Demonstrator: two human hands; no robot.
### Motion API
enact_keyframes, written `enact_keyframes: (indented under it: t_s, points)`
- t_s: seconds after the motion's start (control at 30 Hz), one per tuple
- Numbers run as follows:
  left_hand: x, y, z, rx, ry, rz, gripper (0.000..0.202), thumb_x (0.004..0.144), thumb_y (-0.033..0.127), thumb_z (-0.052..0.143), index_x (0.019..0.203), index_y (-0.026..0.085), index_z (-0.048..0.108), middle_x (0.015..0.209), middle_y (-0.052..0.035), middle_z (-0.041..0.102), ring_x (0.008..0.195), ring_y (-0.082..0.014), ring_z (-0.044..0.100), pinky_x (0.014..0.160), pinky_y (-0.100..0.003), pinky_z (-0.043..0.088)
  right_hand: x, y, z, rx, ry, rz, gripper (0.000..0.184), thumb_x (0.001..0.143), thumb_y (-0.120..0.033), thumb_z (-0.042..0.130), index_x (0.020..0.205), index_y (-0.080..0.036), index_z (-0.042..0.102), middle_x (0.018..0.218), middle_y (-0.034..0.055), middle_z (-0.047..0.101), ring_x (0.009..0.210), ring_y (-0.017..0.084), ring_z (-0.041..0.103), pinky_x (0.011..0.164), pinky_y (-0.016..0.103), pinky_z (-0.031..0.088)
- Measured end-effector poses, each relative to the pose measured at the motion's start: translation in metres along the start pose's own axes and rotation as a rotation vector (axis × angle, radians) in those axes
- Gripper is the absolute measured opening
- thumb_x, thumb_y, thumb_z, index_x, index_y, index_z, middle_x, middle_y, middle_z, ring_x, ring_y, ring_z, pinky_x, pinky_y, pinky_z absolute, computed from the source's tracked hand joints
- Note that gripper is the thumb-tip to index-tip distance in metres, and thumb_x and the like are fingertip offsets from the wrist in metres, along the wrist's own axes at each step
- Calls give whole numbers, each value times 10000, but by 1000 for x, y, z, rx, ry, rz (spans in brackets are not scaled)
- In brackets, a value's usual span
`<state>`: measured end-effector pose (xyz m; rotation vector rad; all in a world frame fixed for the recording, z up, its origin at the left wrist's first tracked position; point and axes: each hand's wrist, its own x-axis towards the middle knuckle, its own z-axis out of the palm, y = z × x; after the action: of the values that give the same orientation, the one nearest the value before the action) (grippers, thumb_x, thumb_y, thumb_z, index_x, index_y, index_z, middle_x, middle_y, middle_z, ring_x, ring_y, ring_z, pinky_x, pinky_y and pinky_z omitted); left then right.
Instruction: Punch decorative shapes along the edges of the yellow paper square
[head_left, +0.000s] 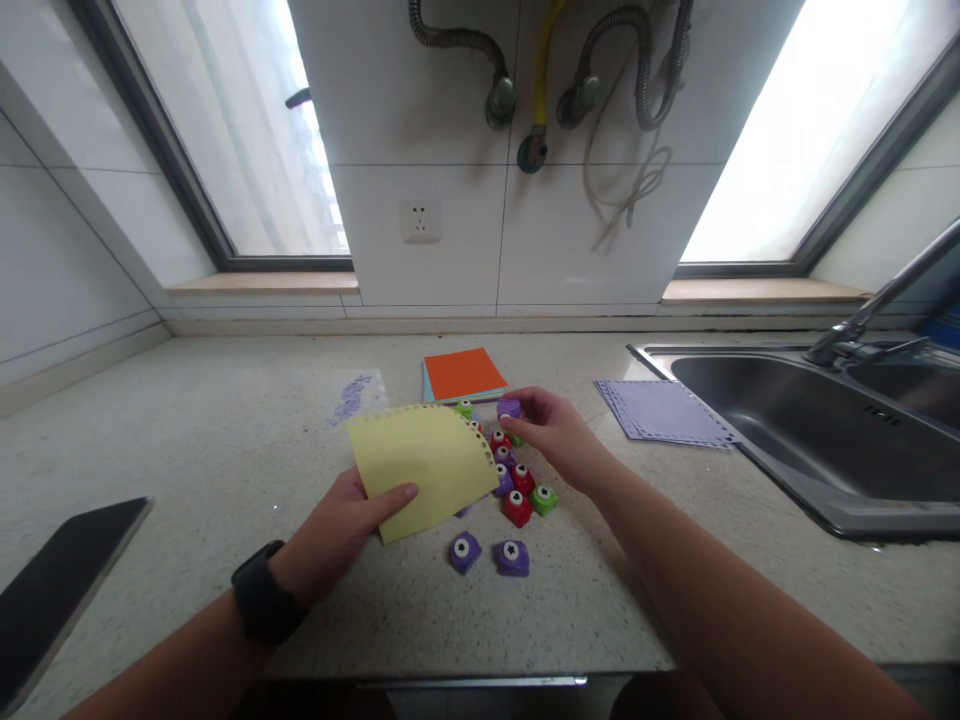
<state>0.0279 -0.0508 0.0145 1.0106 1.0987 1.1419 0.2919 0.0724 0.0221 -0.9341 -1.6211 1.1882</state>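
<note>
My left hand (367, 510) grips a sheet of yellow paper (420, 465) by its lower left, thumb on top and the other fingers beneath. Small punched holes run along the paper's top and right edges. Between the thumb and fingers of my right hand (559, 432) is a purple craft punch (508, 408). Below that hand lie several more punches, among them a red punch (517, 508) and a green punch (544, 499). Closer to the counter's front edge sit two purple ones, a left punch (465, 551) and a right punch (511, 558). The yellow sheet partly covers the group.
Behind the punches lies a stack topped with orange paper (465, 372). Purple sheets with punched edges (664, 410) rest against the rim of the sink (847, 520) on the right. Purple paper bits (352, 398) lie back left, and a dark flat object (67, 590) lies front left.
</note>
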Motion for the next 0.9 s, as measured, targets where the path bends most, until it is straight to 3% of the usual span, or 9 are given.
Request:
enact_keyframes:
  t_s: [0.1, 0.23, 0.43, 0.6, 0.77, 0.9]
  points:
    - [3, -4, -5, -19, 42, 45, 343, 810, 304, 816, 1136, 205, 772, 1183, -121, 784, 996, -294, 763, 865, -420, 620, 1, 1, -1, -34, 4, -27, 341, 800, -263, 778, 1110, -190, 659, 999, 62, 721, 882, 186, 686, 888, 413, 563]
    - [9, -2, -6, 21, 60, -39, 353, 838, 323, 785, 1162, 189, 743, 1137, -145, 790, 832, -284, 783, 622, -368, 637, 1, 2, -3, -92, 7, -30, 341, 809, -271, 765, 1124, -186, 668, 994, 64, 726, 883, 194, 691, 883, 424, 566]
    - [11, 2, -7, 23, 74, -64, 360, 836, 340, 784, 1153, 178, 731, 1137, -158, 779, 839, -279, 782, 568, -329, 642, 2, 3, -4, -119, 26, 14, 313, 831, -286, 756, 1119, -181, 692, 993, 80, 734, 878, 202, 693, 897, 441, 559]
    - [12, -2, -11, -53, 124, -21, 419, 844, 339, 778, 1221, 191, 670, 1181, -151, 753, 779, -244, 768, 394, -240, 585, 0, -8, -3, -39, 27, 51, 280, 834, -316, 772, 1072, -187, 700, 982, 81, 740, 861, 196, 694, 858, 411, 564]
    - [13, -3, -13, -150, 216, 34, 386, 840, 280, 788, 1196, 210, 657, 1221, -109, 745, 803, -221, 774, 462, -248, 632, -8, -21, 2, 99, -60, 99, 277, 822, -364, 790, 1028, -202, 700, 881, 43, 741, 694, 158, 677, 693, 349, 587]
    - [14, -2, -14, -180, 237, 49, 394, 801, 235, 822, 1164, 224, 669, 1195, -79, 761, 869, -241, 785, 559, -272, 667, -14, -21, 8, 255, -113, 100, 287, 775, -332, 829, 1000, -207, 703, 898, 36, 749, 739, 159, 703, 725, 337, 606]
